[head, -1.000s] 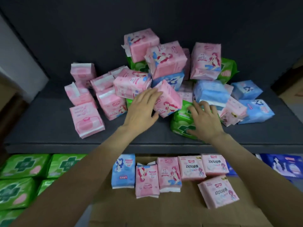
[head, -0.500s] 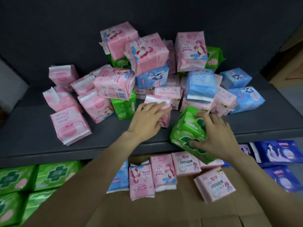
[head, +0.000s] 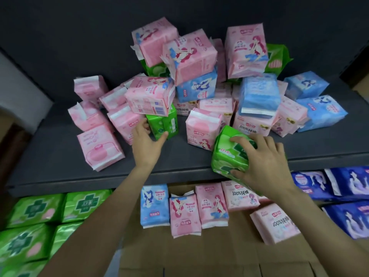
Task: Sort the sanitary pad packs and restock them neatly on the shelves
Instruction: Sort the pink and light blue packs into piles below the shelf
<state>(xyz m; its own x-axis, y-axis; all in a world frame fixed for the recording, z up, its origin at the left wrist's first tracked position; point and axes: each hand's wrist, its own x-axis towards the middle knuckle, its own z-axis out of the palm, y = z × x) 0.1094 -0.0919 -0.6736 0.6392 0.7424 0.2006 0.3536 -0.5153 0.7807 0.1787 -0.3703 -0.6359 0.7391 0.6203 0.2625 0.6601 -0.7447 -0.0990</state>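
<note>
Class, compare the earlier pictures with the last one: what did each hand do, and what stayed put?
The right hand gripped a green plastic pad pack and drew it off the pile towards the grey shelf's front edge. The left hand let go of a pink pack and reached a smaller green pack. The pile stayed.

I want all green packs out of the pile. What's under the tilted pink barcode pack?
A small green pack sits under the pink barcode pack, with the left hand touching it. Its top is covered.

Before you a dark grey shelf [head: 50,156] carries a loose heap of packs: pink packs [head: 99,148] at left, a small green pack [head: 163,122] mid-front, blue packs [head: 321,112] at right; beneath, cardboard [head: 209,254] bears a pink row [head: 211,204].
</note>
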